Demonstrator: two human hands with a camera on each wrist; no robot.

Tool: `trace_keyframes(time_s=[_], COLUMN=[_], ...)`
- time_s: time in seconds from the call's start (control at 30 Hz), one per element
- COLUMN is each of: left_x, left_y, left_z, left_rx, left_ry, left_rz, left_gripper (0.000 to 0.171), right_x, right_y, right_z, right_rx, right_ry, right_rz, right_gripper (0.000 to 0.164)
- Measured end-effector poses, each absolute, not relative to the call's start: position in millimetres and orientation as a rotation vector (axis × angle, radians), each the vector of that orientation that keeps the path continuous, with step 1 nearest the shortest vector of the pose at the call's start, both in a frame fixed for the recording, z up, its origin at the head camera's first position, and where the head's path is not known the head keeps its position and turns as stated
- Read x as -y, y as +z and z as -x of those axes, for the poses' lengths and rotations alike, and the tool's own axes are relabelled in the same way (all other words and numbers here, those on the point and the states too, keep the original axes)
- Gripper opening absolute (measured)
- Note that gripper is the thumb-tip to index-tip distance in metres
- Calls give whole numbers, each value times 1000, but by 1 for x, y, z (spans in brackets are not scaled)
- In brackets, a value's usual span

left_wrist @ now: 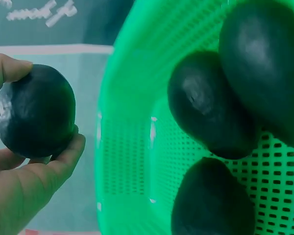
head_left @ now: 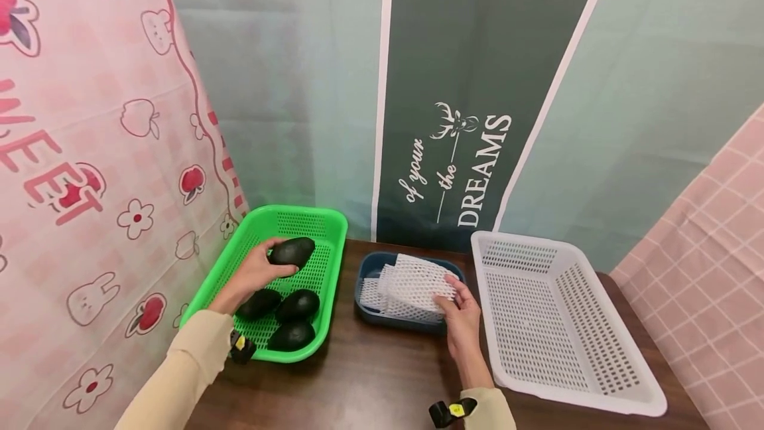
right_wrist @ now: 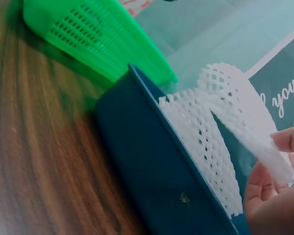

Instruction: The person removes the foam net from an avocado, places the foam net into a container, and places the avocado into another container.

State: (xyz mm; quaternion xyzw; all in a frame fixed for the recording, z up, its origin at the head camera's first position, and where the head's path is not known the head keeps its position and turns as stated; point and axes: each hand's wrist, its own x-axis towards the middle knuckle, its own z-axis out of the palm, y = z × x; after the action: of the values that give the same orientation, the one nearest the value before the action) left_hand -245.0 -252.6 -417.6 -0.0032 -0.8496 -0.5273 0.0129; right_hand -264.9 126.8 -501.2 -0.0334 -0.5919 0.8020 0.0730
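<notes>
My left hand [head_left: 258, 271] grips a dark avocado [head_left: 292, 252] over the green basket [head_left: 340, 237]; the left wrist view shows thumb and fingers round the avocado [left_wrist: 36, 112]. Below it, in the basket, lie several more dark avocados [head_left: 298, 305]. With thumb and fingers, my right hand [head_left: 463, 317] pinches a white foam net sleeve [head_left: 425, 279] above the dark blue bin [head_left: 373, 318]. In the right wrist view the pinched sleeve [right_wrist: 250, 129] rises from the bin, while another white foam net [right_wrist: 203, 142] lies behind the bin's near wall.
A white perforated basket [head_left: 531, 324] stands to the right on the brown wooden table [head_left: 370, 377]. Behind the table hangs a green printed curtain [head_left: 286, 98]. Pink patterned cloth [head_left: 107, 171] covers the left side, and pink checked cloth [head_left: 710, 251] the right.
</notes>
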Motion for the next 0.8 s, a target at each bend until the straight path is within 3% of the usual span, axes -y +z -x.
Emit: trace_keyframes(time_s=[0.1,0.57,0.8], left_x=[256,267,268], left_y=[-423,-452,-465], left_z=[259,296,298], left_rx=[2706,2927,3002], left_ry=[-1627,-1442,-1327], left_rz=[-29,-49,-113], left_gripper=[69,69,68], right_x=[-128,-119,-110], right_y=[-509,-500,-511], right_z=[271,283,284], right_rx=[1860,2423,2420], right_ry=[2315,1701,1355], right_rz=[28,181,-55], right_gripper=[44,35,43])
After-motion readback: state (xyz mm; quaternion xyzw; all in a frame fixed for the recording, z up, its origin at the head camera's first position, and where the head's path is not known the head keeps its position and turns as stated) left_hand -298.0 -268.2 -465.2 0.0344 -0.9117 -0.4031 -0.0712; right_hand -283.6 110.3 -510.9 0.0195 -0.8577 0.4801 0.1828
